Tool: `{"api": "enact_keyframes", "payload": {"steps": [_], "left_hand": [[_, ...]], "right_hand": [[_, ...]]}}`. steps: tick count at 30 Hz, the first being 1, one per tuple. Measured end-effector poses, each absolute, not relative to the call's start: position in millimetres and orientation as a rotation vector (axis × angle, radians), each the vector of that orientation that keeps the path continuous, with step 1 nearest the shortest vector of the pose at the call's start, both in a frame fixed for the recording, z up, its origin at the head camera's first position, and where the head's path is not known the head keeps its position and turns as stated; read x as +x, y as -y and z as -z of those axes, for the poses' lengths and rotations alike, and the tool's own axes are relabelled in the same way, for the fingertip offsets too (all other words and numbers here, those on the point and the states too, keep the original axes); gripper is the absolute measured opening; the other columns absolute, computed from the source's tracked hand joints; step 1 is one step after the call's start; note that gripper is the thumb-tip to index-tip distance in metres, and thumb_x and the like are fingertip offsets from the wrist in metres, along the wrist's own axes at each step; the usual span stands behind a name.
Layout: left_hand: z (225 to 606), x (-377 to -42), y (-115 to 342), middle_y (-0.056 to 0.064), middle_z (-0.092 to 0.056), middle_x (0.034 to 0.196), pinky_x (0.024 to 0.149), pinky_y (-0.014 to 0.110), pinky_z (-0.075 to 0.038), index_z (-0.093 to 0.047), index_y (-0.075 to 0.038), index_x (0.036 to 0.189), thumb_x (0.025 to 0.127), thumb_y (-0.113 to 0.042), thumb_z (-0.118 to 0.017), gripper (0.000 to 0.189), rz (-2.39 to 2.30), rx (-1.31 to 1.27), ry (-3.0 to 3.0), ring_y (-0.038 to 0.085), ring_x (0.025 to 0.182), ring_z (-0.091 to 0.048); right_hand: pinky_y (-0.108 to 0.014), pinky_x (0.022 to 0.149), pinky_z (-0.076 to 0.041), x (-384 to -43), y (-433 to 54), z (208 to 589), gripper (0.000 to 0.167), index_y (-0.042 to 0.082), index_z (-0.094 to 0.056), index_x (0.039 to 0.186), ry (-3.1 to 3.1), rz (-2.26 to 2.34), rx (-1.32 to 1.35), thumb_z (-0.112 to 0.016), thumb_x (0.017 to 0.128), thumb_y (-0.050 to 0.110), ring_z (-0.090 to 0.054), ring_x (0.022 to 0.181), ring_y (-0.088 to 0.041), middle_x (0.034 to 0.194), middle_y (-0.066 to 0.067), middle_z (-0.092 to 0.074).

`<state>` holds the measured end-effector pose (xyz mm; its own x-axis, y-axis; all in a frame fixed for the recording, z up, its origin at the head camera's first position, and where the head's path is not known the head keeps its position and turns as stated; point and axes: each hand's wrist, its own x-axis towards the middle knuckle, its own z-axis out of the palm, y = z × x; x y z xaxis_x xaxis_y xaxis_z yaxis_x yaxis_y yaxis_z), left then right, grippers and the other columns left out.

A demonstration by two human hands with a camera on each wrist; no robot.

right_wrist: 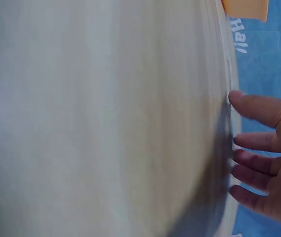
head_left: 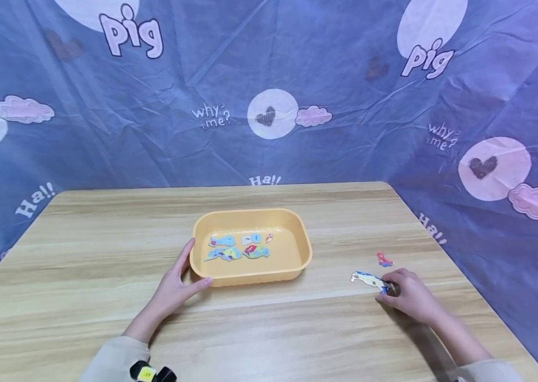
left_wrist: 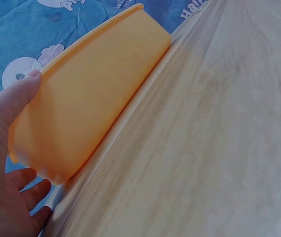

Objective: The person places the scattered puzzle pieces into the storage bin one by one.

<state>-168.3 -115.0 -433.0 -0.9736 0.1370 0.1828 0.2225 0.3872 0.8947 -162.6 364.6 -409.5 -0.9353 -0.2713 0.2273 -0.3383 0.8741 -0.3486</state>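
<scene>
A yellow plastic tray point(head_left: 250, 278) stands on the wooden table. My left hand point(head_left: 173, 289) grips its left end, thumb on the near rim and fingers round the side; the left wrist view shows the thumb point(left_wrist: 29, 84) against the outer wall. Several flat colourful cutout pieces point(head_left: 223, 253) lie inside. To the right, my right hand point(head_left: 409, 294) touches the right end of a long cream and blue cutout piece point(head_left: 368, 278) on the table, with thumb and fingers apart. A dark brown part point(head_left: 393, 288) shows beneath that hand. Just beyond lies a small red and blue cutout piece point(head_left: 384, 259).
The light wooden table point(head_left: 297, 329) spreads around the tray. A blue cloth point(head_left: 211, 154) printed with words, hearts and clouds hangs behind it and along the right side. The right table edge point(head_left: 460, 270) runs close to my right hand.
</scene>
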Motion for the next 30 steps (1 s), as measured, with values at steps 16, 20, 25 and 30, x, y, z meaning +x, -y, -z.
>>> {"api": "enact_keyframes", "payload": {"steps": [16,20,25,30], "left_hand": [[431.1,-168.6,115.3,0.011,-0.025,0.138,0.098,0.049,-0.013,-0.012,-0.029,0.138,0.071,-0.034,-0.07,0.089,1.661,-0.325,2.559,0.027,0.122,-0.027],[430.3,-168.1,115.0,0.011,-0.025,0.138,0.098,0.049,-0.014,-0.012,-0.027,0.139,0.07,-0.033,-0.07,0.09,1.654,-0.329,2.556,0.027,0.121,-0.027],[430.7,-168.1,114.7,0.011,-0.025,0.138,0.098,0.048,-0.014,-0.012,-0.026,0.139,0.07,-0.033,-0.071,0.09,1.654,-0.333,2.548,0.027,0.121,-0.027],[432.1,-168.2,114.4,0.011,-0.025,0.138,0.098,0.048,-0.014,-0.012,-0.026,0.139,0.07,-0.033,-0.07,0.09,1.652,-0.332,2.55,0.026,0.121,-0.028]], "right_hand": [[-0.039,0.065,-0.039,-163.9,-366.4,415.9,0.036,-0.003,-0.063,0.083,2.843,-0.546,0.454,-0.078,0.057,0.016,-0.048,0.074,-0.024,0.082,-0.008,-0.054],[-0.039,0.066,-0.039,-164.7,-366.4,416.7,0.034,-0.003,-0.062,0.081,2.829,-0.562,0.45,-0.078,0.057,0.014,-0.048,0.074,-0.023,0.082,-0.008,-0.054],[-0.039,0.066,-0.038,-165.3,-366.1,417.0,0.034,-0.002,-0.061,0.079,2.823,-0.598,0.433,-0.079,0.056,0.015,-0.048,0.074,-0.023,0.082,-0.007,-0.054],[-0.035,0.063,-0.041,-165.8,-366.2,415.0,0.033,0.0,-0.061,0.078,2.797,-0.647,0.437,-0.079,0.056,0.016,-0.048,0.071,-0.02,0.079,-0.005,-0.053]]}}
